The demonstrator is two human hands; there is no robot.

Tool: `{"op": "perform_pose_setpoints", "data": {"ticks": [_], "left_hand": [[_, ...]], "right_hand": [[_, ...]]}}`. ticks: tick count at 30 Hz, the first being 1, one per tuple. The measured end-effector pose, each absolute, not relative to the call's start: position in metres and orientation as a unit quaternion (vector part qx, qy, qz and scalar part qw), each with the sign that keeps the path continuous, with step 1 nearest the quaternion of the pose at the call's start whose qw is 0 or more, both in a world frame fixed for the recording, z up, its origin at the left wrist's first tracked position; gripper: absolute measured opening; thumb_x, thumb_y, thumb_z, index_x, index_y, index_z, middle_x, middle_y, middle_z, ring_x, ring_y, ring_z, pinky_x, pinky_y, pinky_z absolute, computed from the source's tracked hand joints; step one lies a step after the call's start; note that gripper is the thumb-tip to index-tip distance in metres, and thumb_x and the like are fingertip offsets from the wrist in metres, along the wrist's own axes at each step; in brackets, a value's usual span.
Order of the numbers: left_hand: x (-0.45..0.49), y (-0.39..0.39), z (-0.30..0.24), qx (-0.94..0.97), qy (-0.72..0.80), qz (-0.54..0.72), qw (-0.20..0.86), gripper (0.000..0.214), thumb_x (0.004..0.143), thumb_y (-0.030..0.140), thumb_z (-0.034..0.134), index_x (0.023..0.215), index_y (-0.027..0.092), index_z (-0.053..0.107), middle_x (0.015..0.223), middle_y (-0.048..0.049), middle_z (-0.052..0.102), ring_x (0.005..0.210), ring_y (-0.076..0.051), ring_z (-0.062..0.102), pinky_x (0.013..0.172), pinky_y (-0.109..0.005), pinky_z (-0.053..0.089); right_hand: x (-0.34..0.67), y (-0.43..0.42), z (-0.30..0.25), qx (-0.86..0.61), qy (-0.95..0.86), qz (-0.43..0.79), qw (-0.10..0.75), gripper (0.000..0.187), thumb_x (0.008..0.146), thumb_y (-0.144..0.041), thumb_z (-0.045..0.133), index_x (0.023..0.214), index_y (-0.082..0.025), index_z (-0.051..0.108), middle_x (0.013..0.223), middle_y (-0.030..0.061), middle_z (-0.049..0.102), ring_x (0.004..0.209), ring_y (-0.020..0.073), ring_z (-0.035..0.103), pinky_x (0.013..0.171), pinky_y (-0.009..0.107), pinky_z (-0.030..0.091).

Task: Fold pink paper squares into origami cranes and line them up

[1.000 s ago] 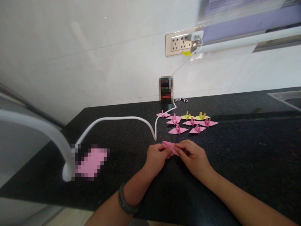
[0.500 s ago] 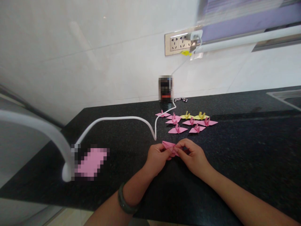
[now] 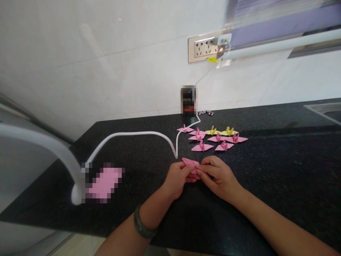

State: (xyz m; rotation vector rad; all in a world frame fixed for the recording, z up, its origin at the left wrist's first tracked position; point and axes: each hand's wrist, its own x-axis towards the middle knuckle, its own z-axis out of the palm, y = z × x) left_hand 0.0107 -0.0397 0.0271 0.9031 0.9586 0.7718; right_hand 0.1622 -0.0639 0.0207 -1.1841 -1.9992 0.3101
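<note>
Between my two hands is a folded pink origami paper (image 3: 190, 162), held just above the black countertop. My left hand (image 3: 178, 179) pinches its left side, with the thumb on top and the fingers beneath. On the other side, the thumb and index finger of my right hand (image 3: 220, 176) close on the paper's right end, hiding part of it. Just beyond my hands sit several finished pink paper cranes (image 3: 202, 147) in loose rows. Two yellow paper cranes (image 3: 228, 131) stand at the back of that group.
To the left lies a blurred-out pink sheet stack (image 3: 106, 183) beside a white bendy lamp neck (image 3: 60, 153). A white cable (image 3: 138, 133) crosses the black countertop (image 3: 149, 220). A pixelated dark device (image 3: 189, 101) leans on the wall under a socket panel (image 3: 204, 49). A sink edge (image 3: 319, 106) shows at right.
My right fingers have shifted slightly along the pink paper, and its angle has turned a little in my hands. The view has moved slightly; the cranes stay put.
</note>
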Motion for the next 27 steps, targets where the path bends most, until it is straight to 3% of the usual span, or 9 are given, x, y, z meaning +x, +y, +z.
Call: {"op": "perform_pose_setpoints", "data": {"ticks": [7, 11, 14, 18, 27], "left_hand": [[0.009, -0.04, 0.028, 0.432, 0.435, 0.356, 0.705, 0.034, 0.064, 0.04, 0.058, 0.08, 0.01, 0.061, 0.062, -0.0045, 0.06, 0.052, -0.009, 0.055, 0.047, -0.018, 0.041], [0.009, -0.04, 0.027, 0.46, 0.433, 0.349, 0.692, 0.033, 0.065, 0.04, 0.057, 0.079, 0.009, 0.06, 0.062, -0.0048, 0.059, 0.049, -0.008, 0.053, 0.045, -0.018, 0.039], [0.01, -0.04, 0.027, 0.469, 0.436, 0.351, 0.683, 0.032, 0.067, 0.04, 0.056, 0.078, 0.01, 0.059, 0.063, -0.0048, 0.059, 0.049, -0.008, 0.054, 0.045, -0.018, 0.04], [0.012, -0.041, 0.029, 0.492, 0.433, 0.351, 0.669, 0.03, 0.067, 0.039, 0.055, 0.078, 0.011, 0.056, 0.06, -0.0026, 0.058, 0.048, -0.009, 0.053, 0.045, -0.019, 0.04], [0.013, -0.043, 0.027, 0.513, 0.44, 0.379, 0.632, 0.024, 0.068, 0.035, 0.056, 0.07, 0.011, 0.054, 0.052, 0.0007, 0.053, 0.04, -0.006, 0.046, 0.04, -0.018, 0.036]], "right_hand": [[0.16, -0.067, 0.027, -0.466, -0.789, 0.135, 0.377, 0.019, 0.074, -0.024, 0.049, 0.087, -0.021, 0.063, 0.081, 0.0063, 0.052, 0.073, 0.016, 0.049, 0.063, 0.029, 0.041], [0.157, -0.068, 0.027, -0.492, -0.729, 0.222, 0.421, 0.015, 0.076, -0.024, 0.047, 0.072, -0.019, 0.06, 0.075, 0.0039, 0.052, 0.069, 0.0134, 0.05, 0.06, 0.025, 0.042], [0.155, -0.065, 0.023, -0.557, -0.627, 0.3, 0.454, 0.014, 0.076, -0.03, 0.048, 0.078, -0.017, 0.055, 0.067, 0.0014, 0.051, 0.06, 0.0116, 0.049, 0.052, 0.023, 0.04], [0.152, -0.064, 0.021, -0.545, -0.623, 0.377, 0.416, 0.02, 0.076, -0.034, 0.047, 0.069, -0.016, 0.053, 0.057, -0.0012, 0.048, 0.052, 0.0096, 0.044, 0.047, 0.021, 0.037], [0.15, -0.069, 0.025, -0.531, -0.659, 0.351, 0.402, 0.024, 0.077, -0.031, 0.045, 0.062, -0.016, 0.054, 0.055, -0.0011, 0.049, 0.051, 0.0094, 0.043, 0.048, 0.021, 0.035]]}}
